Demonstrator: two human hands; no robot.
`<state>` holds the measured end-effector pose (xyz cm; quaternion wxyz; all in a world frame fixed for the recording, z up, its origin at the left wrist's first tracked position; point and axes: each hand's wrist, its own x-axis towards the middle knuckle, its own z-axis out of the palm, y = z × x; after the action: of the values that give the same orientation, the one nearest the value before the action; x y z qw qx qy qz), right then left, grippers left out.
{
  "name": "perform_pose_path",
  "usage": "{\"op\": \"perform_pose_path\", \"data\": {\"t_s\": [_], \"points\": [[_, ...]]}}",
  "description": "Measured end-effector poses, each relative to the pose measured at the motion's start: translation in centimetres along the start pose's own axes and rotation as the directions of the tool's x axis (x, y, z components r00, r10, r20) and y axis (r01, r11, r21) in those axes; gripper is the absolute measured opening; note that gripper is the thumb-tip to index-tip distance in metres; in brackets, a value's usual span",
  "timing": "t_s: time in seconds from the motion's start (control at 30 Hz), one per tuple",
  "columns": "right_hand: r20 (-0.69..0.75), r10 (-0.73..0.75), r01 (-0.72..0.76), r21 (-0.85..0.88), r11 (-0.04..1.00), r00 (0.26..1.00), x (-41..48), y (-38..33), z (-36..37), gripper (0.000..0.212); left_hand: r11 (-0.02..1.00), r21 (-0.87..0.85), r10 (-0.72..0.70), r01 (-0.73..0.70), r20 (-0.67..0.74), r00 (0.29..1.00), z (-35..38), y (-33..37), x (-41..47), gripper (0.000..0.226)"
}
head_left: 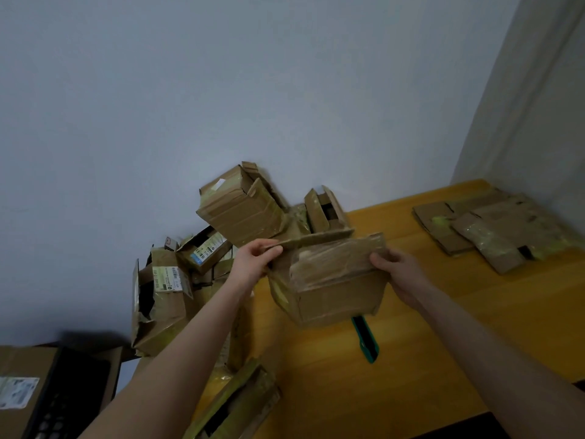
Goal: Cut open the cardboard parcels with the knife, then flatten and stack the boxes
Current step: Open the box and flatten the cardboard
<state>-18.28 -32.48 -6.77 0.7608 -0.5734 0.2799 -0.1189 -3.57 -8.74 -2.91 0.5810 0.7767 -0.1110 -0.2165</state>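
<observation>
1. A brown tape-covered cardboard box (335, 296) is held just above the yellow wooden bench (443, 343), its top flaps open.
2. The left hand (256, 258) pinches the raised far flap at its left end.
3. The right hand (400, 274) grips the right edge of the near taped flap.
4. A teal and black utility knife (367, 342) lies on the bench, partly hidden under the box.
5. Flattened brown cardboard boxes (493, 236) lie stacked at the far right.
6. A pile of battered brown cardboard parcels (164, 299) leans on the wall at left.
</observation>
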Motion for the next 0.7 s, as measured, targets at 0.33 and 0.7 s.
{"op": "perform_pose_path", "data": {"t_s": [0.33,0.7], "points": [[0.233,0.194,-0.106,-0.344,0.933,0.953,-1.3,0.6,-1.2,0.074,0.993,-0.114,-0.052,0.024,-0.244,0.968,1.7,0.0,0.9,0.012],[-0.020,0.124,-0.094,-0.770,0.631,0.992,1.2,-1.2,2.4,0.092,0.951,0.132,0.286,-0.278,-0.044,0.957,3.8,2.5,0.1,0.011]]}}
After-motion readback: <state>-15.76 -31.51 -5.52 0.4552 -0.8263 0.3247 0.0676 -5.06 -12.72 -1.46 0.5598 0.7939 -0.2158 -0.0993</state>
